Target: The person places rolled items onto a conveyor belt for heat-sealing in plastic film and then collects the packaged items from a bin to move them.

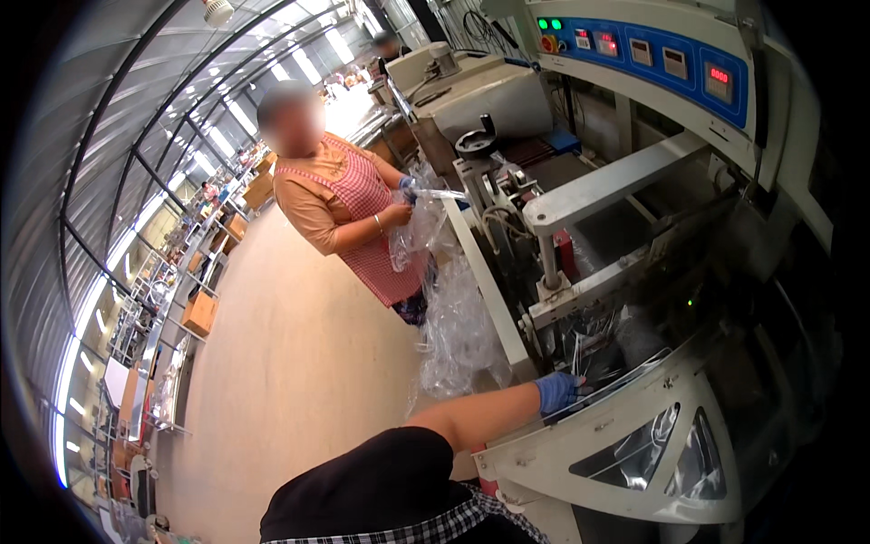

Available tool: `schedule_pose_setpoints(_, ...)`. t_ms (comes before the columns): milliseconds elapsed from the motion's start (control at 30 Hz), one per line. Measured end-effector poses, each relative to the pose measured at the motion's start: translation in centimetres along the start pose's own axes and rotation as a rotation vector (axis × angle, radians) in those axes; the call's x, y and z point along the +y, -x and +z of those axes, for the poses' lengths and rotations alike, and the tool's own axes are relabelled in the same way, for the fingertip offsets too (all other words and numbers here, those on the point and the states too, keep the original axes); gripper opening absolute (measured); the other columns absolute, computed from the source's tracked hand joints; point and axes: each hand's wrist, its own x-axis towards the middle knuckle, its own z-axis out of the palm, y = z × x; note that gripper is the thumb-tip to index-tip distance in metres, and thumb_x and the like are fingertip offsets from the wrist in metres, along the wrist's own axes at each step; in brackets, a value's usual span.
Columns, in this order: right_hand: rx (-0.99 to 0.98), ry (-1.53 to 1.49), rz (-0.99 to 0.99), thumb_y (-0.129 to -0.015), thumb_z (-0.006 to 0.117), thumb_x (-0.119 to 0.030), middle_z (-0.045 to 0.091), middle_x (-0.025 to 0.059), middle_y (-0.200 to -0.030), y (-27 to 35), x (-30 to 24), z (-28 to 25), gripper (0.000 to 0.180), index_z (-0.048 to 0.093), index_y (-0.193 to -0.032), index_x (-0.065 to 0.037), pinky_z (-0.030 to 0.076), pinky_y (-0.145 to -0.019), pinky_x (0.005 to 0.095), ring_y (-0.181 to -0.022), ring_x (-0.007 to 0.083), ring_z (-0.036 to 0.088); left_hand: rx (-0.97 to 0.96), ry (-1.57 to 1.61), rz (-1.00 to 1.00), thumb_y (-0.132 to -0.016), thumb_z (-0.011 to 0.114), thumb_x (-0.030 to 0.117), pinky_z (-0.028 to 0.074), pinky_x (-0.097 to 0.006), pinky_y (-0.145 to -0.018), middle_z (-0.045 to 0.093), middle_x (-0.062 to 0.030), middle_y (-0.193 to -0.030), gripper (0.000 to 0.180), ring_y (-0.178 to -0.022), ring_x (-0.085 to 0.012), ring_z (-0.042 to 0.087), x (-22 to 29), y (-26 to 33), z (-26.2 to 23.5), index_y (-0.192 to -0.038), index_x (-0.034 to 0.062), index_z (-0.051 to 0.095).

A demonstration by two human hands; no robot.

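Note:
My left hand (557, 392), in a blue glove, reaches from the lower middle into the white packaging machine (625, 444). Its fingers curl at the machine's inner edge, against clear plastic film (598, 349). I cannot tell whether they grip the film. My bare forearm and black sleeve (381, 480) lead up to it. My right hand is out of view.
A co-worker in an orange shirt and pink checked apron (362, 213) stands beside the machine's long white rail (480, 272), handling clear plastic bags (412, 231). More crumpled clear plastic (458, 331) hangs below. A blue control panel (652, 54) sits above. Shelves and cardboard boxes (199, 313) line the tan floor's left side.

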Motion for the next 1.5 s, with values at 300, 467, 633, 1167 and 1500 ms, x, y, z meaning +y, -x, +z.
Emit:
schedule_pose_setpoints(300,0.097,0.119,-0.579,-0.088,0.058,-0.023,0.057,0.0245,-0.119,-7.0,5.3,7.2,0.039,0.059,-0.117,0.003,0.041,-0.096,0.0449,-0.11,0.0386,0.054,-0.133,-0.174,0.234,-0.09,0.062,0.024,0.05,-0.031,-0.079,0.066,-0.0066,-0.096,0.018,-0.084,-0.0178,0.061,-0.3,-3.5,4.9,-0.093,0.0066,0.065)
schedule_pose_setpoints(467,0.076,0.053,-0.471,-0.088,0.058,-0.022,0.058,0.0245,-0.119,-7.9,-2.1,7.8,0.038,0.059,-0.116,0.003,0.041,-0.096,0.0455,-0.11,0.0389,0.054,0.168,-0.127,0.204,-0.088,0.064,0.023,0.052,-0.033,-0.066,0.065,-0.0038,-0.085,0.016,-0.08,-0.0157,0.061,0.7,-1.0,0.5,-0.094,0.0088,0.064)
schedule_pose_setpoints(633,0.155,0.133,-0.504,-0.088,0.057,-0.021,0.058,0.0244,-0.118,-7.2,-7.6,7.7,0.037,0.059,-0.115,0.003,0.042,-0.096,0.0461,-0.11,0.0392,0.054,0.009,-0.026,0.047,-0.085,0.068,0.032,0.052,-0.035,-0.073,0.065,-0.0054,-0.09,0.023,-0.086,-0.019,0.062,1.3,-0.6,4.5,-0.092,0.0109,0.063)
schedule_pose_setpoints(1167,0.248,0.208,-0.606,-0.088,0.055,-0.02,0.059,0.0237,-0.114,1.2,-15.1,7.8,0.032,0.061,-0.111,0.002,0.043,-0.093,0.0479,-0.108,0.0399,0.055,0.052,-0.198,0.168,-0.088,0.064,0.031,0.052,-0.034,-0.072,0.063,-0.0073,-0.081,0.026,-0.079,-0.0197,0.062,-0.6,0.2,4.7,-0.1,0.0075,0.062)
schedule_pose_setpoints(1500,0.339,0.079,-0.518,-0.086,0.056,-0.016,0.065,0.0148,-0.099,7.4,-12.2,6.9,0.018,0.066,-0.093,-0.003,0.046,-0.088,0.0459,-0.098,0.0337,0.058,0.072,-0.146,0.082,-0.087,0.064,0.041,0.051,-0.033,-0.066,0.065,-0.0046,-0.085,0.038,-0.072,-0.0172,0.059,0.3,1.2,7.9,-0.101,0.0053,0.061)
